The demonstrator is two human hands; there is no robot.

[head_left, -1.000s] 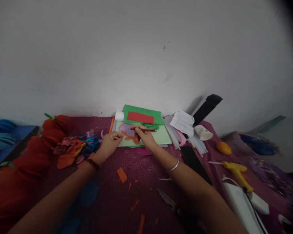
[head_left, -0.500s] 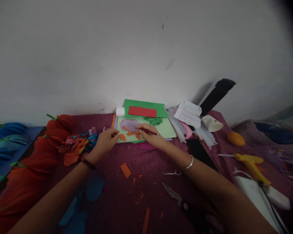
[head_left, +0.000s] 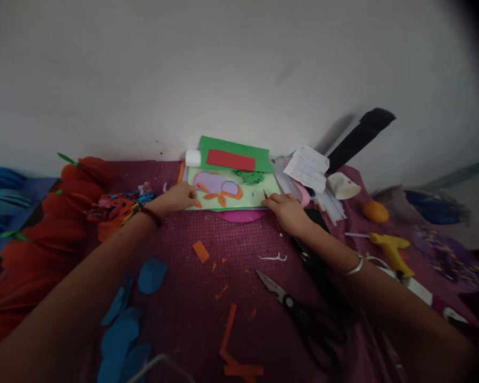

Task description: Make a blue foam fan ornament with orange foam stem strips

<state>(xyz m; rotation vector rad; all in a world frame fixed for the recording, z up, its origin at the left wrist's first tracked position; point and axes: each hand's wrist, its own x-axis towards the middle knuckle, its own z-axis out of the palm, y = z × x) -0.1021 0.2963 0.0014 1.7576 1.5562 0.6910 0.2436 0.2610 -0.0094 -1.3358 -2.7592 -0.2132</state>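
My left hand (head_left: 180,196) is at the left edge of a pale green sheet (head_left: 259,198), fingers curled closed over a small orange petal-shaped piece (head_left: 198,204), mostly hidden under the fingertips. At the sheet's right edge, my right hand (head_left: 288,214) is closed on a dark red pencil (head_left: 275,219), which slants low along the table. Between the hands lies a lilac and orange foam cutout (head_left: 212,182) with rounded lobes. Orange petal-shaped pieces (head_left: 222,200) lie along its lower edge.
Black-handled scissors (head_left: 291,306), orange scraps (head_left: 200,251) and blue foam pieces (head_left: 151,275) lie in front. Red pumpkin-like shapes (head_left: 48,239) line the left. A yellow glue gun (head_left: 391,250), an orange ball-like object (head_left: 375,211) and a white cup (head_left: 343,185) are right.
My right hand has moved right with the pencil, away from the cutout to the sheet's edge. My left hand has closed over the nearby orange piece. The view has shifted slightly.
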